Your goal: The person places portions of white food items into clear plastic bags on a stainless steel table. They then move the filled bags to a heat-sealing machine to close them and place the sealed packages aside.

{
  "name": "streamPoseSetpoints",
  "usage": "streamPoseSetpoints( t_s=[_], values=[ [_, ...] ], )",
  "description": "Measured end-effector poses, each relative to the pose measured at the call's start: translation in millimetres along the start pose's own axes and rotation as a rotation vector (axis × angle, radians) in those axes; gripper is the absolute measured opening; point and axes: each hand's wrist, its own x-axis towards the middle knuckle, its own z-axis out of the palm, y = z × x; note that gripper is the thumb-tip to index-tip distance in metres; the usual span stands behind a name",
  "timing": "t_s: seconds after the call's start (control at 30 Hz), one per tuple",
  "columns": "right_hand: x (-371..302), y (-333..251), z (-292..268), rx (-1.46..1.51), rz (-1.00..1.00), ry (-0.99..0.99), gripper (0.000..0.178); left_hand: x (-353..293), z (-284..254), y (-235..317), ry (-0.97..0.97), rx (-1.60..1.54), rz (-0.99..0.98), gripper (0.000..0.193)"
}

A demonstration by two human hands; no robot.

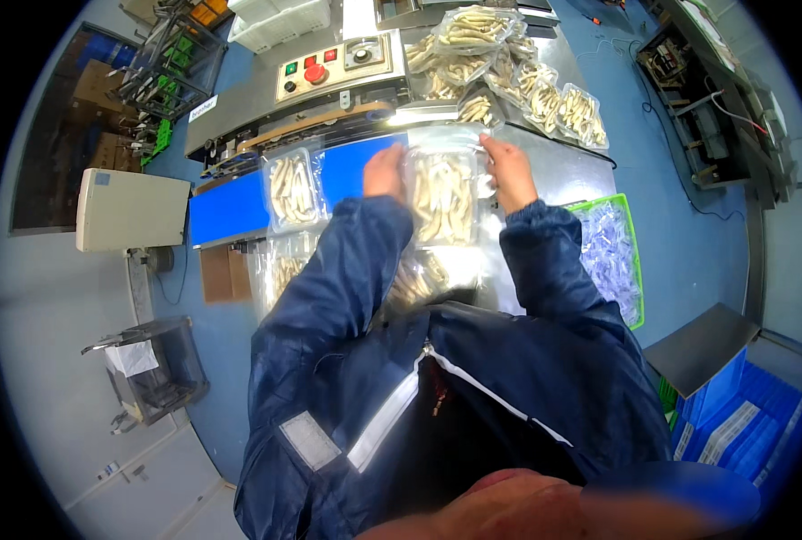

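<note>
A clear plastic bag (443,200) of long, pale, finger-like pieces, possibly mushrooms, lies between my hands, its open-looking end toward the machine. My left hand (385,173) is closed along the bag's left edge, its fingers partly hidden. At the upper right corner, my right hand (509,171) pinches the film between thumb and fingers. To the left, a similar filled bag (293,189) rests on the blue conveyor belt (230,213). Nearer my body are two more filled packs, one (286,274) at the left and another (416,277) partly covered by my left sleeve.
Past the belt stands a sealing machine (338,67) with buttons and a dial. Several filled packs (477,45) are heaped on the metal table at the back right. A green crate (637,261) of clear, bluish plastic pieces stands at my right. White crates (279,22) are farther back.
</note>
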Motion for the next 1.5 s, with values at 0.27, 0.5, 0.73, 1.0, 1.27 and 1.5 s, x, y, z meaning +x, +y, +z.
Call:
streamPoseSetpoints(
  t_s=[0.27,0.5,0.73,1.0,1.27,1.5],
  values=[
    [80.1,9.7,-8.5,-0.042,0.002,0.028,0.028,106.1,-9.4,-40.2,0.009,0.22,-0.015,0.026],
    [99.0,12.0,11.3,-0.184,-0.109,0.051,0.029,106.0,-20.6,-20.7,-0.068,0.233,-0.018,0.02],
    [99.7,16.5,26.7,-0.245,-0.101,0.059,0.03,90.7,-20.3,-2.9,0.013,-0.004,-0.167,0.021],
    [113.8,43.1,67.6,-0.401,-0.218,0.045,0.037,123.5,-88.9,-7.8,0.047,0.14,0.001,0.024],
    [99.5,34.1,91.4,-0.533,-0.091,-0.019,0.039,89.2,-91.0,31.6,0.278,0.247,0.201,0.036],
    [-2.4,20.8,43.3,-0.657,0.068,-0.539,0.037,-90.9,-85.5,55.2,0.207,0.342,0.494,0.025]
  ],
)
